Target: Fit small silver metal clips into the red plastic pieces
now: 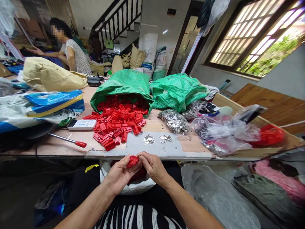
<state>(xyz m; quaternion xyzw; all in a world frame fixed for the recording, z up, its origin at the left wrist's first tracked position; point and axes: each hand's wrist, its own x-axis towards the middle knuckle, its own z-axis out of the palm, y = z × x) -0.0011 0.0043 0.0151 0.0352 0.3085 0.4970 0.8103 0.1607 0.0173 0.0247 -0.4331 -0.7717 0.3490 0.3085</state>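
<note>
My left hand (119, 173) is closed around a small red plastic part (132, 161), held just in front of the table's edge. At the part's right side, my right hand (152, 165) has thumb and forefinger pinched together; whatever is between them is too small to make out. Below both hands a white sack (140, 188) sits open on my lap, with dark red contents partly hidden. Many similar red parts (114, 124) spill across the table from a green woven bag (126, 81). Two small piles of silvery metal pieces (149, 139) lie on a grey sheet (135, 148).
A second green bag (178, 90) and a clear bag of metal pieces (175, 121) stand at the right, beside a wooden tray (293, 140) of plastic bags. On the left are a lever with a red grip (80, 144) and a white box (82, 124). Another person (73, 54) sits behind.
</note>
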